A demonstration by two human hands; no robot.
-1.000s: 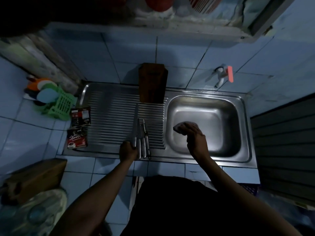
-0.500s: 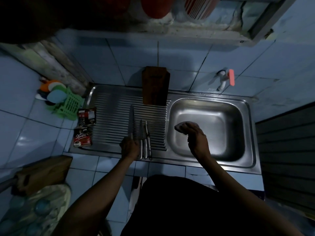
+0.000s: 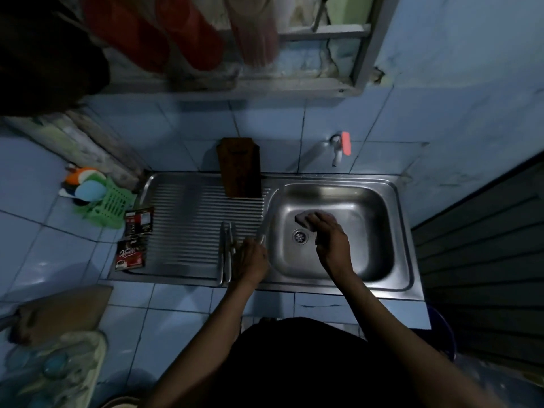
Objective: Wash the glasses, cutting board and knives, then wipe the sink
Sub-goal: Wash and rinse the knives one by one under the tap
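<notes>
- A stainless-steel sink unit [image 3: 403,231] is set into a pale blue tiled surface [image 3: 176,313]; its deep rounded rectangular basin lies to the right, and a ribbed draining board [image 3: 188,219] to the left.
- A round perforated metal drain [image 3: 300,237] is seen in the basin floor.
- A dark, rectangular scrubbing sponge [image 3: 303,218] is gripped by the curled fingers of the right hand [image 3: 331,240] and held over the basin, just beyond the drain.
- A knife with a thin metal blade [image 3: 260,233] is held by the left hand [image 3: 251,257], whose fingers are closed round the handle; the blade is angled up and to the right, across the ridge between the draining board and the basin.
- Two more slim, silver-coloured knives [image 3: 226,254] are laid side by side along the ribs, just left of the left hand, their ends reaching the front rim.
- A dark brown wooden cutting board [image 3: 240,169], oblong with rounded upper corners, is stood on end on the draining board and leaned against the tiled wall.
- Two flat printed sachets in black and red [image 3: 134,240] are laid at the left edge of the draining board.
- A green slotted plastic basket [image 3: 110,204] holding rounded coloured items is placed beside them on the surface.
- A small wall tap with a red lever [image 3: 341,145] is fixed above the basin.
- No glasses can be made out with certainty.
</notes>
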